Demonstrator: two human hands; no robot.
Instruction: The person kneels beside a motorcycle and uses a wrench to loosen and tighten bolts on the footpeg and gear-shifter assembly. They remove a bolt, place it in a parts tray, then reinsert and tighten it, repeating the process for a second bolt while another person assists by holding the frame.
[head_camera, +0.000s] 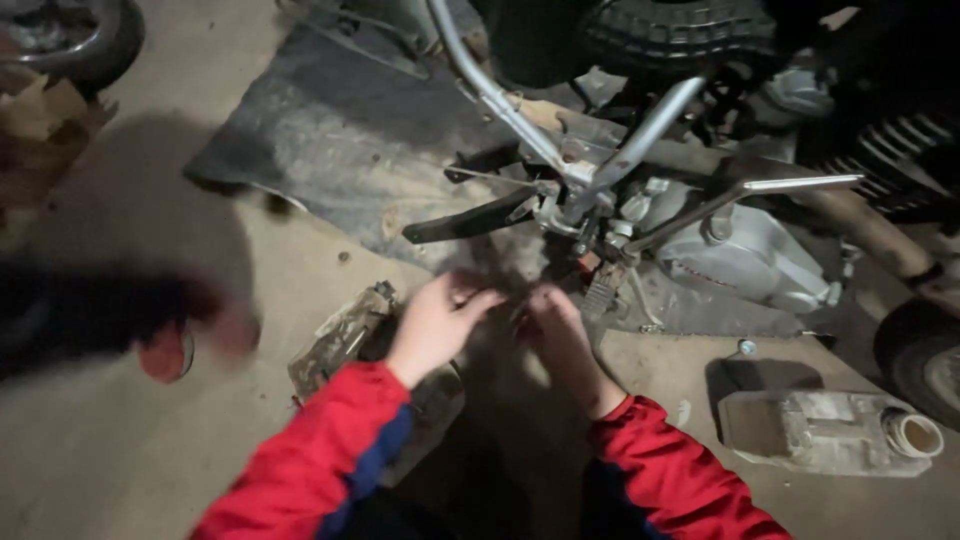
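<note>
A blurred co-worker's hand (235, 335) sits at nine o'clock. The left hand (432, 325) and right hand (560, 340), loosely open and empty, reach toward the motorcycle footpeg (600, 290) at twelve o'clock; steady grip and better light would likely help.

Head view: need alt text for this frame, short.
Two bare hands in red sleeves, left hand and right hand, reach side by side toward the underside of a motorcycle engine lying over a dark mat on a concrete floor. A dirty plastic jug lies on its side at right; another person's blurred dark sleeve enters from the left.
</note>
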